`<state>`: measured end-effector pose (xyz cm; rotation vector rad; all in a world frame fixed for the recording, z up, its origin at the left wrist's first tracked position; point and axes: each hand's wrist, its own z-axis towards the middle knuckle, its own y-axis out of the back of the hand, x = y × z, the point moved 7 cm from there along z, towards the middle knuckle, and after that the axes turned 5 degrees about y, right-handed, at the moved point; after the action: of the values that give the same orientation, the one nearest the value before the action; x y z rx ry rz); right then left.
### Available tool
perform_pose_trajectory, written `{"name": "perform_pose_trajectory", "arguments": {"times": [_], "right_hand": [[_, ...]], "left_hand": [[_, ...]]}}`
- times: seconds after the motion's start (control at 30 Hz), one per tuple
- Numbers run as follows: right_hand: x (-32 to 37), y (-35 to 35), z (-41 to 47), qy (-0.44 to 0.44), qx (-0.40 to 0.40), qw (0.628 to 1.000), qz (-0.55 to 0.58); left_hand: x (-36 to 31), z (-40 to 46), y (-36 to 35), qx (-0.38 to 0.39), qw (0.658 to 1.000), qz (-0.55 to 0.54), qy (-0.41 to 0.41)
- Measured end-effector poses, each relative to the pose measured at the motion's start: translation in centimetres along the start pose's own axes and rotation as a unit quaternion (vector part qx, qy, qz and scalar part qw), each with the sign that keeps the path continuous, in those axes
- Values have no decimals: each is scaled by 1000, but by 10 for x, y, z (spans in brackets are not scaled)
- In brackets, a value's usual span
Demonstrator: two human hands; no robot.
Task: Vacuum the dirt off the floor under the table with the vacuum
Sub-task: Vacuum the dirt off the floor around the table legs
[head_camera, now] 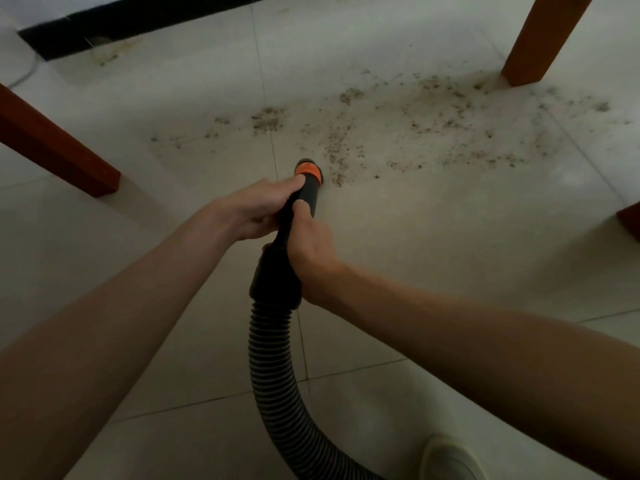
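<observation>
In the head view, both hands were on the vacuum's black nozzle tube (300,206). The left hand (252,211) was curled around the tube near its orange collar (308,170), and the right hand (310,251) was clamped around it lower down, just above the wide cuff (275,278) where the ribbed hose (277,372) joined. The nozzle tip was at the floor (450,244), touching or almost touching it, at the near edge of the dirt (415,126).

The dirt lay as a wide scatter of crumbs between the table legs, going from the middle to the far right. I judged the step as sweeping the nozzle through this scatter. To do it well, the tip should be kept low and flat on the tiles and moved slowly in overlapping lines from the near edge outward, so that crumbs were not pushed away. The hose needed some slack behind.

Counted: two hands, one hose, one nozzle, three wooden legs (left (59,147), upper right (543,39), right edge (630,220)), and one light shoe (450,459).
</observation>
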<state>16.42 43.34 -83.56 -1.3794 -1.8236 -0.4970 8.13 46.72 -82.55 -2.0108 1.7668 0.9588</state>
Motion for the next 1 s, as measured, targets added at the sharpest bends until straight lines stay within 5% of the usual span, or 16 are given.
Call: {"name": "perform_pose_trajectory", "arguments": {"times": [1.0], "right_hand": [[20,82,1,35,-101,994,33]], "left_hand": [[-32,1,-82,34,999,-7,-41]]}}
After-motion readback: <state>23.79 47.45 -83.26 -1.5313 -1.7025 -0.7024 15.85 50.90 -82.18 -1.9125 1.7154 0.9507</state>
